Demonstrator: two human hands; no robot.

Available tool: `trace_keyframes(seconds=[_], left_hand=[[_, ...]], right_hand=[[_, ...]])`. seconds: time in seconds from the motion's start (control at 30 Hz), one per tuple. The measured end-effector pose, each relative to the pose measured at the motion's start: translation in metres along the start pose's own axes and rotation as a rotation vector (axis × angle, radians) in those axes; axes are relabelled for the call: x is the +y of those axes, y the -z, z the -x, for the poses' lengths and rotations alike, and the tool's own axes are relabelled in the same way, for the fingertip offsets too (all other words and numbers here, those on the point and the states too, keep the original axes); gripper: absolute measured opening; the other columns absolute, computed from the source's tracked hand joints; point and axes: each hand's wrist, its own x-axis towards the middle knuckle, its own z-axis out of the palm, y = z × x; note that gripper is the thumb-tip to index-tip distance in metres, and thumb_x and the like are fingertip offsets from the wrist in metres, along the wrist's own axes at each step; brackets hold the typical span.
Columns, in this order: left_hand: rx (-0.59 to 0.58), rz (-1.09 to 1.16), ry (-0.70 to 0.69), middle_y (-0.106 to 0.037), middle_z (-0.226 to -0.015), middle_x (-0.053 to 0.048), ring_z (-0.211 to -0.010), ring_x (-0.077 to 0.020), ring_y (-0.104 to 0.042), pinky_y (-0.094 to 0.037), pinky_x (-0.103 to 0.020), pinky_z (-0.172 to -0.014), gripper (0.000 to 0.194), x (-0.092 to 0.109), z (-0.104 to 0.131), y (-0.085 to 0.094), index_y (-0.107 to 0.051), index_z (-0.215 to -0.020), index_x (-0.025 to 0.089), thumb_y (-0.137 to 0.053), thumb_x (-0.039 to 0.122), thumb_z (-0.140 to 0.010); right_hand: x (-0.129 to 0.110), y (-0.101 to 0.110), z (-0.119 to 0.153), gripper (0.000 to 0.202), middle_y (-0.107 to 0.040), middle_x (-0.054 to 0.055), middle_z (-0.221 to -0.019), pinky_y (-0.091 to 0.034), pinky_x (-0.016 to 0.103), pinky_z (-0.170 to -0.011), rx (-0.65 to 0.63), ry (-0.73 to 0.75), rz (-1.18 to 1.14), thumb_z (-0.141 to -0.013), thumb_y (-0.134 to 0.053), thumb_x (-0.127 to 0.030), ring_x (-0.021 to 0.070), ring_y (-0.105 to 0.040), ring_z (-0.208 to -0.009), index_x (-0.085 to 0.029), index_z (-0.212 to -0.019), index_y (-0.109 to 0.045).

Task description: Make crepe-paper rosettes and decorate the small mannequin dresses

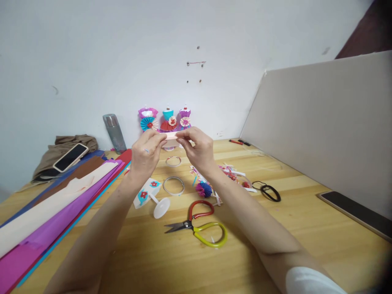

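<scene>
Between my hands, raised above the table's middle, is a narrow folded strip of pale cream paper (171, 136). My left hand (148, 152) pinches its left end and my right hand (196, 148) pinches its right end. A wider part of the paper hangs just below the folds. Under my hands lie a roll of tape (173, 161) and a larger ring (173, 185). Scissors (196, 224) with one red and one yellow-green handle rest apart from my hands, blades pointing left. A white stand (161, 207) lies tipped near a sheet with red and blue paper flowers (147, 192).
Three small paper dresses (168, 118) stand by the wall. Long coloured paper sheets (61, 204), a phone (71, 157) and a flask (114, 132) are at left. Paper scraps (229, 173), a black loop (271, 193) and another phone (355, 212) lie right, beside a grey panel (324, 122).
</scene>
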Motion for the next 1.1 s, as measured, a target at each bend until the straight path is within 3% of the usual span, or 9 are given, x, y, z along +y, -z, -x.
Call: trace_keyframes(seconds=[0.33, 0.57, 0.73, 0.87, 1.1], left_hand=[[-0.013, 0.177, 0.135, -0.067, -0.084, -0.003, -0.082, -0.0199, -0.063, -0.049, -0.032, -0.077, 0.009, -0.003, 0.003, -0.005, -0.069, -0.088, 0.024, -0.06, 0.024, -0.09], [-0.02, 0.136, 0.14, -0.07, -0.085, -0.003, -0.083, -0.0179, -0.065, -0.051, -0.031, -0.078, 0.008, -0.002, 0.005, -0.007, -0.069, -0.09, 0.02, -0.064, 0.015, -0.086], [0.01, 0.428, 0.326, -0.068, -0.094, -0.003, -0.08, -0.0143, -0.063, -0.054, -0.029, -0.076, 0.03, -0.002, 0.008, -0.013, -0.07, -0.109, 0.021, -0.072, 0.015, -0.079], [-0.007, 0.699, 0.472, -0.064, -0.107, -0.005, -0.094, -0.0164, -0.062, -0.056, -0.029, -0.079, 0.044, -0.003, 0.01, -0.018, -0.067, -0.117, 0.025, -0.075, 0.018, -0.074], [-0.069, 0.905, 0.549, -0.062, -0.111, -0.006, -0.103, -0.0205, -0.061, -0.056, -0.032, -0.084, 0.06, -0.009, 0.011, -0.02, -0.062, -0.125, 0.027, -0.081, 0.023, -0.068]], right_hand=[[-0.003, -0.003, 0.002, 0.009, -0.066, 0.004, -0.082, -0.051, 0.03, -0.072, -0.042, -0.093, -0.001, -0.089, -0.058, -0.017, 0.0171, -0.062, -0.076, -0.02, -0.085, -0.065], [-0.001, 0.0, 0.002, 0.009, -0.067, 0.004, -0.082, -0.051, 0.03, -0.071, -0.05, -0.114, -0.031, -0.089, -0.058, -0.018, 0.0169, -0.062, -0.076, -0.02, -0.086, -0.066], [-0.001, 0.0, 0.003, 0.008, -0.068, 0.004, -0.081, -0.052, 0.029, -0.069, -0.016, -0.176, -0.086, -0.088, -0.06, -0.02, 0.0165, -0.064, -0.075, -0.02, -0.086, -0.067], [-0.002, 0.0, 0.004, 0.007, -0.069, 0.004, -0.081, -0.052, 0.029, -0.067, 0.002, -0.23, -0.12, -0.087, -0.06, -0.019, 0.0154, -0.064, -0.073, -0.019, -0.086, -0.068], [-0.001, 0.001, 0.005, 0.008, -0.067, 0.003, -0.08, -0.053, 0.029, -0.067, 0.008, -0.303, -0.137, -0.086, -0.06, -0.019, 0.0146, -0.063, -0.072, -0.019, -0.087, -0.068]])
